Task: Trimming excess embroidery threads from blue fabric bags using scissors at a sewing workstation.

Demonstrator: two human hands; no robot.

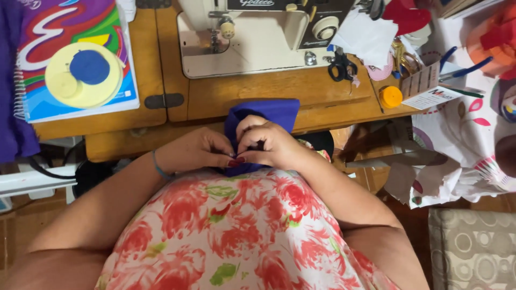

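Close together, left hand (201, 150) and right hand (269, 144) both pinching blue fabric piece (263, 115) at wooden counter (242, 96) edge, above lap. Cream sewing machine (252, 37) behind; black scissors (342, 65) beside it.

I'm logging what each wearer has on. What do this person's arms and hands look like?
Both arms are bare, no sleeves in view. The left hand has a thin blue band at the wrist. Dark red nail polish shows on fingers. The right hand wears nothing visible.
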